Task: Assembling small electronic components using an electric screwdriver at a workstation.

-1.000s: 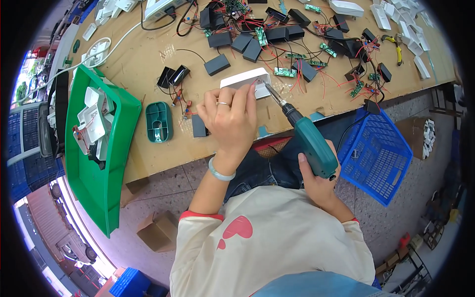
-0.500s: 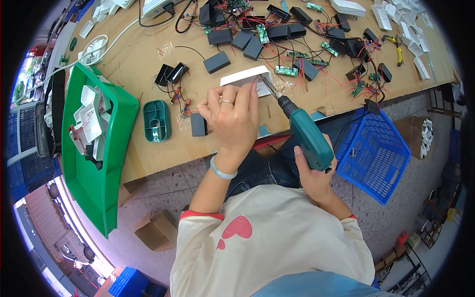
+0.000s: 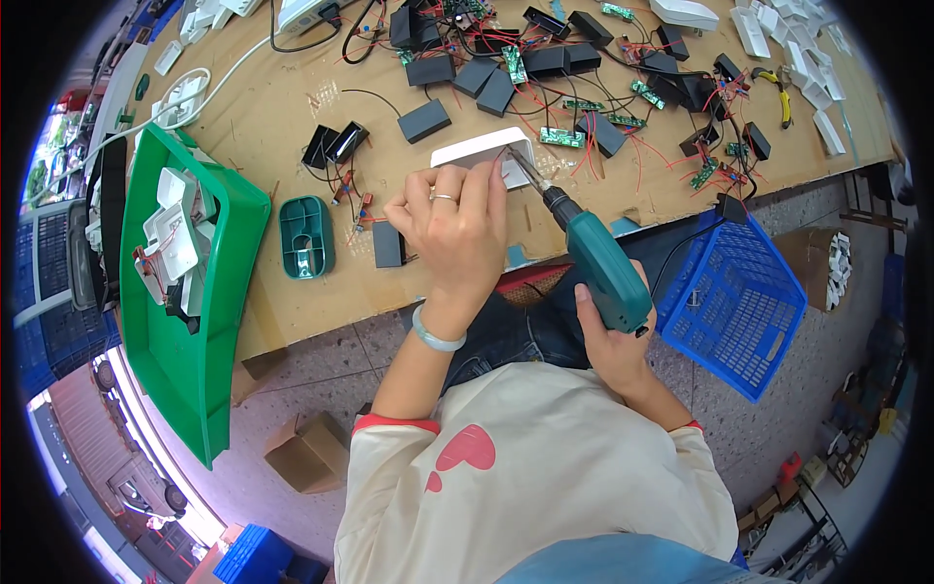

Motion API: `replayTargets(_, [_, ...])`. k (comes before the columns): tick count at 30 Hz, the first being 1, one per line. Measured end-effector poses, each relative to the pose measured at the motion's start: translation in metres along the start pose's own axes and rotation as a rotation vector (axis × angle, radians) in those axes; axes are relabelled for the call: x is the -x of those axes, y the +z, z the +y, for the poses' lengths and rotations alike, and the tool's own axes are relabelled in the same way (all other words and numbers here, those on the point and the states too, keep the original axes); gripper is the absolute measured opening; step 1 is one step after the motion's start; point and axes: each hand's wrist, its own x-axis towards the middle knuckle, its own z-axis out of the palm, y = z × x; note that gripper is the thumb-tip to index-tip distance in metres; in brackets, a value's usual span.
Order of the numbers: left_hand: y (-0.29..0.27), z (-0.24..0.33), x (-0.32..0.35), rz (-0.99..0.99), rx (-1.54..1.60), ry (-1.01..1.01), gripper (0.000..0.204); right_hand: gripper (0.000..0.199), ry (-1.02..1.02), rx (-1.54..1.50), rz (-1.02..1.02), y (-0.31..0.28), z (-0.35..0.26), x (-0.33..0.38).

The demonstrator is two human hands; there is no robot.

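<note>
My left hand (image 3: 455,219) is closed over the near side of a shallow white plastic casing (image 3: 477,146). Its thumb and forefinger pinch together inside the casing, where a thin red wire shows at the fingertips. My right hand (image 3: 615,336) grips a teal electric screwdriver (image 3: 605,268), whose slim metal tip reaches into the casing just right of those fingertips. What lies under the tip is too small to make out. Left of my left hand, a black box (image 3: 388,243) rests near the table edge, and a teal compartment tray (image 3: 306,238) stands farther left.
Black boxes (image 3: 424,121), green circuit boards (image 3: 562,137) and red wires crowd the far table. White casings (image 3: 812,73) and yellow-handled pliers (image 3: 784,102) lie far right. A green bin (image 3: 175,370) stands left; a blue basket (image 3: 735,302) sits right, below the table edge.
Almost nothing differs. The screwdriver and my right hand have shifted very slightly left, and the casing with my left hand stays nearly in place.
</note>
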Motion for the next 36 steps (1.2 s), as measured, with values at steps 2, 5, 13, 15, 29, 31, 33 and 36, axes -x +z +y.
replayTargets(2, [0.0, 0.0, 0.0, -0.001, -0.002, -0.001, 0.01, 0.02, -0.003, 0.007, 0.015, 0.0, 0.0, -0.001])
replayTargets(5, [-0.001, 0.001, 0.0, -0.006, -0.011, -0.003, 0.011, 0.02, -0.025, 0.013, 0.011, 0.0, 0.004, 0.001])
replayTargets(13, [0.001, 0.001, 0.0, -0.004, -0.026, -0.005, 0.01, 0.022, -0.033, 0.006, 0.012, 0.001, 0.008, 0.003])
replayTargets(15, [0.001, 0.0, 0.0, -0.001, -0.024, -0.006, 0.01, 0.022, -0.025, -0.001, 0.012, 0.001, 0.008, 0.004])
replayTargets(29, [-0.001, 0.002, 0.001, 0.009, -0.01, -0.014, 0.009, 0.025, 0.04, -0.005, 0.02, -0.003, 0.009, 0.009])
replayTargets(31, [-0.001, 0.002, 0.001, 0.008, -0.01, -0.017, 0.009, 0.025, 0.045, -0.009, 0.019, -0.003, 0.007, 0.007])
replayTargets(33, [-0.001, 0.002, 0.001, 0.004, 0.001, -0.022, 0.009, 0.025, 0.019, 0.002, 0.009, -0.004, 0.007, 0.006])
replayTargets(36, [-0.001, 0.001, 0.001, 0.032, 0.003, -0.016, 0.009, 0.024, 0.002, 0.003, 0.001, -0.002, 0.007, 0.005])
